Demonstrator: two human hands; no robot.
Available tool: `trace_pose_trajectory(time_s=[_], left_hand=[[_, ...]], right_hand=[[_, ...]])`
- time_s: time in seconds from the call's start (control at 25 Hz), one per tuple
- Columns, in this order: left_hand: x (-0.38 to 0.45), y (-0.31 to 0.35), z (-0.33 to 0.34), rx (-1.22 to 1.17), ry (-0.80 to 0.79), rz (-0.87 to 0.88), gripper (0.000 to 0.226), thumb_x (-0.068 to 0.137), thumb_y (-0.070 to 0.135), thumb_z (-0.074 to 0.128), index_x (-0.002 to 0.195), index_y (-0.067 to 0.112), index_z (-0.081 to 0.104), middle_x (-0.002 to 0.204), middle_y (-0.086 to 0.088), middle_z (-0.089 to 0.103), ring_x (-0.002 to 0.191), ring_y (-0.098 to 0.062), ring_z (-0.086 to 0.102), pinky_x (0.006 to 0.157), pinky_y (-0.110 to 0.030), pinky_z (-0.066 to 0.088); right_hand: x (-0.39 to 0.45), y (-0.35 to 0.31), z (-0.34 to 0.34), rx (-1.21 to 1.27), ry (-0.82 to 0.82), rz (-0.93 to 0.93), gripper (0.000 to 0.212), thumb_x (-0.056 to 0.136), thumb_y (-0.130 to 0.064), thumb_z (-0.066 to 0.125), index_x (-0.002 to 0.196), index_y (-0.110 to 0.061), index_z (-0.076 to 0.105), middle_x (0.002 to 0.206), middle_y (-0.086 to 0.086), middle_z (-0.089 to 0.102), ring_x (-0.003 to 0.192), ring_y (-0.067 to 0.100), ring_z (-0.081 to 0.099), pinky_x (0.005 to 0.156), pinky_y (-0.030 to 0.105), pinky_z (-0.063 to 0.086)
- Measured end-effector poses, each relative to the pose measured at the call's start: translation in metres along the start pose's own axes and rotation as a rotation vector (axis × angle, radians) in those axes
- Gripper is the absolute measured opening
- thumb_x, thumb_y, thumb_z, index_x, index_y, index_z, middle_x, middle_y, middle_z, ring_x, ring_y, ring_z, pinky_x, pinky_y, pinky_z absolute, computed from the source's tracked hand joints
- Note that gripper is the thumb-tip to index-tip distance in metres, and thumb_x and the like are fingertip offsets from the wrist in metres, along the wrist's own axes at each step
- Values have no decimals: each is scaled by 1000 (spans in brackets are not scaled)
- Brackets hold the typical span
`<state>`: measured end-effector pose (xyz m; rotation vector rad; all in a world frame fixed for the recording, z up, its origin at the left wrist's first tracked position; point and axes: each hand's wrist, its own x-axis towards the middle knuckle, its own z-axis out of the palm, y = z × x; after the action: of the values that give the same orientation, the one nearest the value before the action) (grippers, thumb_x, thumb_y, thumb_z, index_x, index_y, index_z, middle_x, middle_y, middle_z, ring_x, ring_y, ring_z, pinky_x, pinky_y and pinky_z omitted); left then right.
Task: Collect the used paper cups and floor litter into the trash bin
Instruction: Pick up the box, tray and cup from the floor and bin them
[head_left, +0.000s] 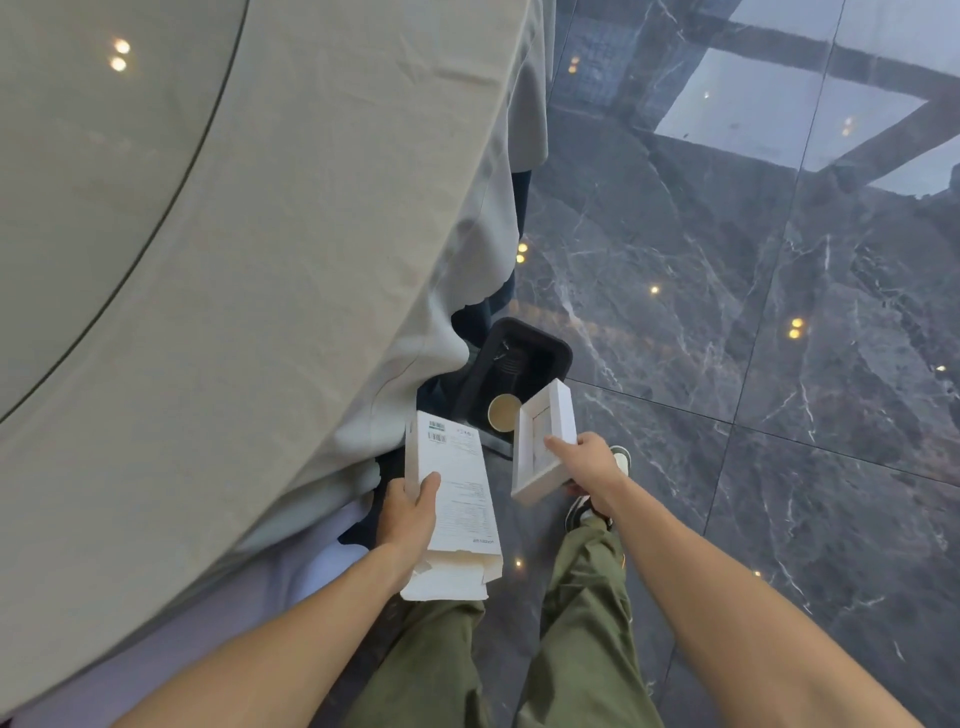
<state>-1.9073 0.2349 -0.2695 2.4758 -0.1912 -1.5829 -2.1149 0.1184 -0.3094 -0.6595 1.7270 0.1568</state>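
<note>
A black rectangular trash bin (550, 349) stands on the floor beside the draped table. A paper cup (503, 411) lies inside it, near its front end. My left hand (410, 512) grips a long white printed carton (457, 499) with an open, torn end toward me. My right hand (589, 465) holds a small open white box tray (543, 441), tilted just above the bin's near edge. Both boxes hover close to the bin.
A large round table with a grey-green tablecloth (260, 312) fills the left side, its cloth hanging near the bin. Dark glossy marble floor (753, 338) spreads to the right. My legs in olive trousers (582, 623) and one shoe (621, 457) are below.
</note>
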Motion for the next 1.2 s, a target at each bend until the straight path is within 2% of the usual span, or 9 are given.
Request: trace_pose_trajectory(time_s=[0.2,0.36,0.48,0.6,0.68,0.84,0.96,1.04,1.2], left_hand=[[1,3,1,-20,-44,34,35,104,32,48,126,6,52,112,-10,62,80,-10,54,61,-26,37],[2,10,6,-92,-82,33,29,104,32,47,123,11,53,107,-2,64,85,-10,57,64,-28,40],[3,21,12,-143,-103,9,27,104,36,46,118,17,56,110,-3,68,90,-14,62,69,-33,48],[6,29,18,-178,-94,-23,25,103,39,47,112,21,60,103,1,70,88,-18,65,73,-37,51],[9,31,19,-187,-105,-35,21,104,39,49,109,21,61,99,3,70,87,-19,66,75,-38,54],[12,28,17,-209,-201,-72,17,102,36,57,104,20,62,108,-8,72,93,-25,72,77,-37,59],[14,20,14,-110,-197,-53,7,101,33,59,100,27,62,110,-11,71,94,-27,73,79,-35,60],[17,15,14,-82,-200,-46,10,100,33,60,103,25,65,110,-12,72,101,-29,74,79,-34,60],[19,16,12,-118,-200,-40,9,99,31,61,100,24,66,104,-9,72,85,-22,71,72,-30,56]], right_hand=[[12,-26,7,53,-24,-16,38,100,-38,60,110,-2,62,96,16,68,84,29,68,74,45,66],[0,-24,8,38,-23,-44,37,100,-37,61,116,-4,60,98,15,68,101,36,72,85,50,64],[-11,-10,2,62,-402,55,54,92,-52,70,120,-7,63,116,18,73,105,36,74,88,50,63],[-17,7,6,36,-720,87,36,95,-33,70,126,-15,69,125,10,75,116,36,71,97,50,58],[-11,16,11,109,-661,88,33,93,-21,69,124,-9,68,125,14,74,110,33,71,98,49,55],[3,20,15,260,-297,40,49,81,-31,70,122,-5,67,118,20,75,105,33,73,91,48,59],[9,7,14,135,-67,-8,36,91,-30,68,116,-6,61,113,14,73,95,30,72,68,39,58],[13,-7,13,74,-38,-15,36,94,-35,67,115,-7,62,106,10,71,82,23,68,57,35,55],[16,-31,12,39,-8,-18,36,97,-41,63,106,-6,59,109,17,67,95,32,70,78,45,64]])
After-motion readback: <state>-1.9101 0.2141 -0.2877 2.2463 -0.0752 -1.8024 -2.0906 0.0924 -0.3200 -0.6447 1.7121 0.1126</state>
